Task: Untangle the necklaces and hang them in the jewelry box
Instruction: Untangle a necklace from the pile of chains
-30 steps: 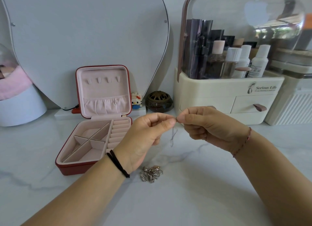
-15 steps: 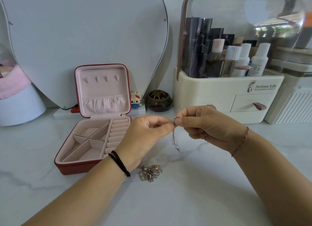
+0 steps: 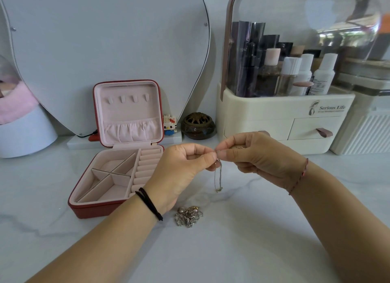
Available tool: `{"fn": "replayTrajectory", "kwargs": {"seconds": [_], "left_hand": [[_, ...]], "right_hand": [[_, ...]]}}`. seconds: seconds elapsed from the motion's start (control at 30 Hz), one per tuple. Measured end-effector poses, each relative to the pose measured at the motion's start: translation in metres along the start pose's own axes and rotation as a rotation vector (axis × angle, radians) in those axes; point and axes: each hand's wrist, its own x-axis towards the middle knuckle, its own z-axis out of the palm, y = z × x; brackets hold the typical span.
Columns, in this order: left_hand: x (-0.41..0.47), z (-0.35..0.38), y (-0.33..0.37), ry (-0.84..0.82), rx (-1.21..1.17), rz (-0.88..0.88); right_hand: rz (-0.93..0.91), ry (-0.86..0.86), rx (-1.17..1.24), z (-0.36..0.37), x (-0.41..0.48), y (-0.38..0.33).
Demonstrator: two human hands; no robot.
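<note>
head view: open jewelry box (image 3: 118, 177) compartments empty, hooks (image 3: 127, 98) bare.

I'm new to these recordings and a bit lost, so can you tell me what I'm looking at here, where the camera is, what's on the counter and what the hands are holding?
There is no machine: a person wears a wide-angle camera on the head, looking forward and down at their own arms.

The left hand and right hand meet fingertip to fingertip, pinching a thin chain that dangles above the marble counter.

Below the left hand lies a tangled heap of jewellery. To the left stands an open red jewelry box; the small hooks in its lid are empty. Behind are a heart-shaped mirror and a cream organiser holding bottles.
</note>
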Motion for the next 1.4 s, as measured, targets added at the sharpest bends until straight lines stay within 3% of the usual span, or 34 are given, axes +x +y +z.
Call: {"fn": "replayTrajectory", "kwargs": {"seconds": [0.3,0.6,0.87,1.17,1.4], "left_hand": [[0.0007,0.0011,-0.0010,0.027,0.015,-0.007],[-0.0001,0.0054,-0.0002,-0.019,-0.045,-0.025],[-0.0007,0.0035,-0.0003,-0.107,-0.065,-0.064],[-0.0006,0.0025,-0.0030,-0.228,-0.069,-0.043],[0.0004,0.0028,-0.0038,-0.133,-0.097,-0.065]], "right_hand": [[-0.027,0.068,-0.137,0.0024,0.0023,0.0019],[-0.004,-0.029,-0.184,0.0044,-0.0019,-0.0033],[0.006,-0.078,0.078,-0.0022,-0.0014,-0.0030],[-0.013,-0.113,0.100,0.0006,-0.0001,0.0004],[-0.012,-0.113,0.108,0.0017,-0.0002,-0.0002]]}}
